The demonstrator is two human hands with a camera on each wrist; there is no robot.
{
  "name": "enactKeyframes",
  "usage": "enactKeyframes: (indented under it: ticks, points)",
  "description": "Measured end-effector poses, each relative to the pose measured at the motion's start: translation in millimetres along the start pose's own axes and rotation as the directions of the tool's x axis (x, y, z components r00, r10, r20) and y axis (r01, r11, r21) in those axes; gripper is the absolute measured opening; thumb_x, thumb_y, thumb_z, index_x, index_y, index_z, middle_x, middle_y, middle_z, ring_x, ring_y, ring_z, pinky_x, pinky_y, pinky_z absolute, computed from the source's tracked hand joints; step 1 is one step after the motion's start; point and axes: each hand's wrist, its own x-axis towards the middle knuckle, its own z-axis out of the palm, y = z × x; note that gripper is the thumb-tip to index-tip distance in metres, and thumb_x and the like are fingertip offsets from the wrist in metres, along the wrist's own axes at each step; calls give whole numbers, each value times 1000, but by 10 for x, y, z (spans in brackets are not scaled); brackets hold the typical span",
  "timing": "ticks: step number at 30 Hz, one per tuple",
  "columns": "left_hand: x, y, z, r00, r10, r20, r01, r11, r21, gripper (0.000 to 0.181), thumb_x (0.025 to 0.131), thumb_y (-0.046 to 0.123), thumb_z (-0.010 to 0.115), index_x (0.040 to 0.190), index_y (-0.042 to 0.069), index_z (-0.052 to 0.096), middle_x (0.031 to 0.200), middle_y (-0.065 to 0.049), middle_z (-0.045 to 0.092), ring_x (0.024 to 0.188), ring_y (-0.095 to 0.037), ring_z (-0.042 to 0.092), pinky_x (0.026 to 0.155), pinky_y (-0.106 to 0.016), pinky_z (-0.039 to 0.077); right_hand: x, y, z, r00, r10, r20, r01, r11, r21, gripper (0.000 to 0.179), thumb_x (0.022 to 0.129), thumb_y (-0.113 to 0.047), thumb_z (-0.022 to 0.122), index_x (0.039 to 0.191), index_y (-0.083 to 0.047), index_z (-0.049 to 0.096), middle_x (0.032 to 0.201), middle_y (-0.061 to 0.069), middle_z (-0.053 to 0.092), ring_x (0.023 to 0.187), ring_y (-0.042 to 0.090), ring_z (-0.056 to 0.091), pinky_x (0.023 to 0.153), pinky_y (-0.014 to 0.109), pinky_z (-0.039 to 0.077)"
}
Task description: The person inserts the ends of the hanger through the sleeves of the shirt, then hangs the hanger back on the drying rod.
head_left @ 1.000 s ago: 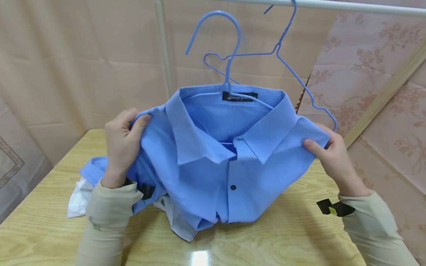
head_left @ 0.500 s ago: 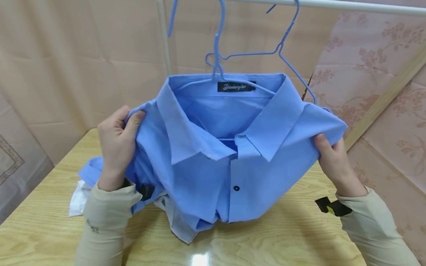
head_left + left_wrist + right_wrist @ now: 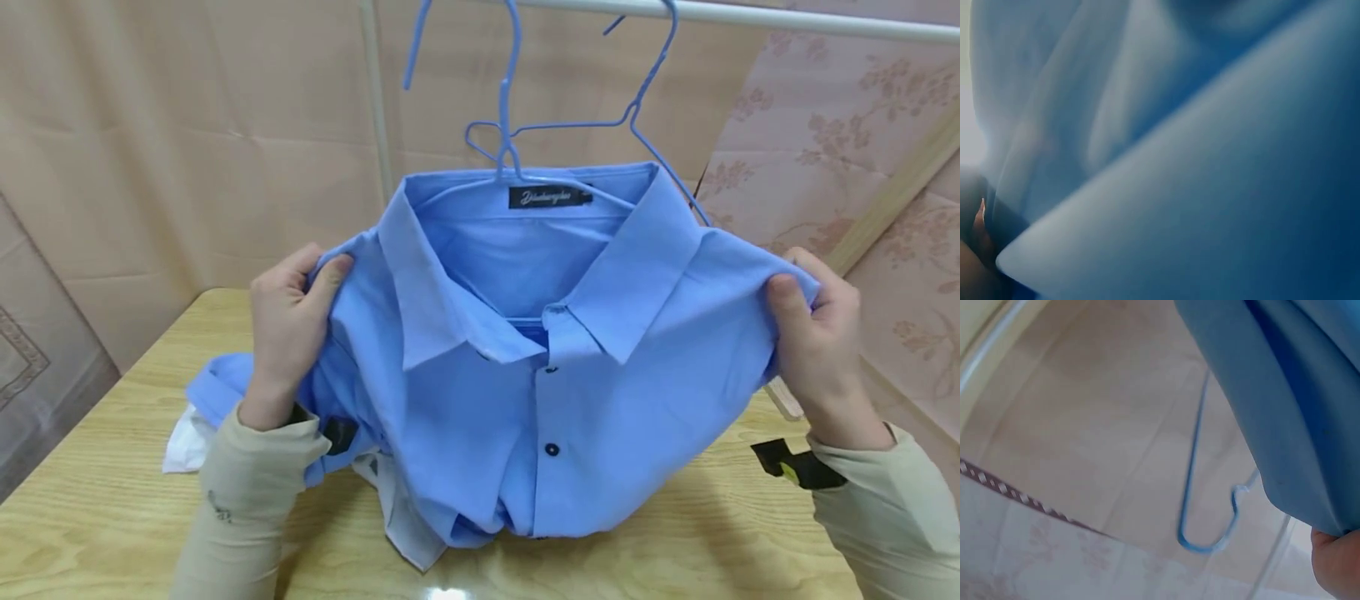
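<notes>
A blue collared shirt (image 3: 472,400) is held up above the table, with a blue wire hanger (image 3: 508,100) inside its neck and the hook rising out of the collar. My left hand (image 3: 288,329) grips the shirt at the shoulder on the left. At the opposite shoulder, my right hand (image 3: 825,350) pinches the cloth between thumb and fingers. Blurred shirt cloth (image 3: 1166,206) fills most of the left wrist view. In the right wrist view, a fold of the shirt (image 3: 1272,412) hangs by the edge of my right hand (image 3: 1338,565). The shirt's lower part is bunched underneath.
A second blue hanger (image 3: 637,104) hangs from the white rail (image 3: 795,21) behind the shirt. On the wooden table (image 3: 97,517) lie a white cloth (image 3: 187,442) and a grey piece of cloth (image 3: 408,525), partly under the shirt. Curtains hang behind.
My right hand has moved outward to the right along the shoulder, and the cloth is spread wider. The shirt and its hanger have risen, the hook's top now out of view.
</notes>
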Motion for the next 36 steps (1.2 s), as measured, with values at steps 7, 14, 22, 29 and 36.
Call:
enactKeyframes:
  ticks: [7,14,22,29,36]
  points:
    - [-14,47,36,995,4,96,-5,1000,9,40,88,23,61,58,1,45,52,0,33,45,-7,33,44,-21,22,140,-232,-213,999,-22,-26,13,957,-289,19,85,-11,62,67,-15,61,57,-13,51,45,-2,40,40,10,27]
    - [106,128,111,995,1,102,-1,1000,-2,39,90,30,57,63,2,52,54,-2,37,47,-10,37,45,-23,24,273,-403,-334,991,-5,134,63,900,-431,21,85,-1,59,88,-21,64,74,-20,58,57,-11,53,54,3,40]
    - [274,266,221,995,22,94,-21,1000,-20,41,89,33,58,63,2,52,56,-1,38,50,-12,38,47,-22,23,253,-426,-284,970,2,242,149,782,-605,24,82,-7,66,88,-30,59,62,-31,47,42,-11,44,43,7,36]
    - [372,352,307,992,46,118,-42,999,-34,37,89,31,58,67,1,57,61,-2,46,55,-12,41,51,-22,26,298,-374,-339,979,-43,198,152,803,-576,19,86,-11,62,100,-23,66,75,-37,51,56,-19,46,55,0,36]
    - [440,413,422,986,71,152,-62,996,-66,30,88,29,60,73,2,64,68,-3,55,63,-10,48,58,-21,32,349,-383,-403,975,-114,189,194,853,-485,16,88,-1,55,96,-4,68,77,-27,54,57,-15,49,55,1,38]
